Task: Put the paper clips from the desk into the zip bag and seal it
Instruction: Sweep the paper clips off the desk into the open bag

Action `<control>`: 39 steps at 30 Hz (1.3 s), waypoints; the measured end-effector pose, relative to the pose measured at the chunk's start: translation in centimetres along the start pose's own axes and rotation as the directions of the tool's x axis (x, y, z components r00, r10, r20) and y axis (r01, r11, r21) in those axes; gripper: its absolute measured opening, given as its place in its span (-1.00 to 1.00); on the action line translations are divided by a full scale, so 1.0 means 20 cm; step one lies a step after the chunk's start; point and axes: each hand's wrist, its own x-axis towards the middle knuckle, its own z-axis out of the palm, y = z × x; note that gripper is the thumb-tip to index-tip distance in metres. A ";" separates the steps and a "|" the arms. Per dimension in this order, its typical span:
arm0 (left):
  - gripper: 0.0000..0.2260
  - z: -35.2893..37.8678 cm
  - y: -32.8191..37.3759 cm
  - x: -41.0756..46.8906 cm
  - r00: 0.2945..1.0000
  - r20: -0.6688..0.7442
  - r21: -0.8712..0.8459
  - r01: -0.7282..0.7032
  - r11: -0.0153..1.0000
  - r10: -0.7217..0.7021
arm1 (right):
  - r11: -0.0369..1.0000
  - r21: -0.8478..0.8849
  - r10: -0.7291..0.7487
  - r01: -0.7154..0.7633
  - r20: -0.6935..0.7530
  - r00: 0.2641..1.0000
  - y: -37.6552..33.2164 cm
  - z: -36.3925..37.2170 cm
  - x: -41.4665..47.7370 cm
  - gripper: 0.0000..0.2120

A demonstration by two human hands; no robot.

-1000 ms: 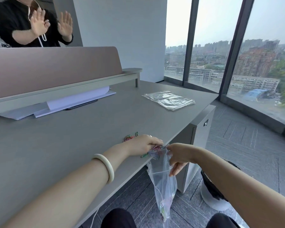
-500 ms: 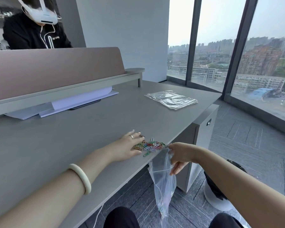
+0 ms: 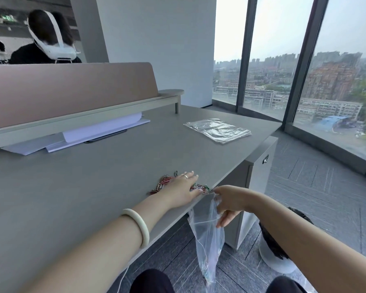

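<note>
Coloured paper clips lie in a loose heap near the front edge of the grey desk; a few more sit right at the edge beside the bag's mouth. My left hand lies flat over the heap, fingers spread, a ring on one finger. My right hand pinches the rim of a clear zip bag, which hangs open below the desk edge. Some clips show at the bag's bottom.
A stack of spare clear bags lies at the desk's far right. White papers sit under the raised shelf with its pink divider. A person sits behind the divider. A lined bin stands on the floor to the right.
My left hand moved from the bag's mouth back onto the desk and now lies flat over the heap of clips. My right hand kept holding the bag at the edge.
</note>
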 end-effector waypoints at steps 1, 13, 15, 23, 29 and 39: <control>-0.52 0.00 0.01 0.00 1.000 0.025 -0.048 -0.009 0.999 0.010 | 1.000 0.004 -0.019 0.019 -0.038 0.999 -0.01 0.00 -0.02 -0.54; -0.47 -0.03 0.07 -0.01 0.993 0.078 -0.371 -0.053 0.927 0.088 | 1.000 -0.022 0.010 -0.012 -0.052 0.999 0.00 -0.01 0.01 -0.51; -0.48 -0.04 0.07 0.00 0.991 0.090 -0.460 -0.043 0.887 0.095 | 1.000 -0.024 0.005 -0.007 -0.069 0.998 -0.01 0.00 0.00 -0.53; -0.47 -0.10 -0.01 -0.01 1.000 0.017 -0.341 0.014 0.940 -0.009 | 0.999 -0.036 -0.031 0.028 -0.084 0.996 0.00 -0.01 -0.01 -0.52; -0.50 -0.04 0.07 -0.01 0.992 0.093 -0.210 -0.062 0.976 0.083 | 0.997 -0.062 -0.046 0.041 -0.078 0.996 -0.01 0.00 -0.01 -0.50; -0.53 -0.08 0.08 -0.08 0.974 0.028 -0.169 -0.217 0.961 0.225 | 0.998 -0.061 -0.039 0.034 -0.068 0.997 0.00 -0.02 -0.02 -0.46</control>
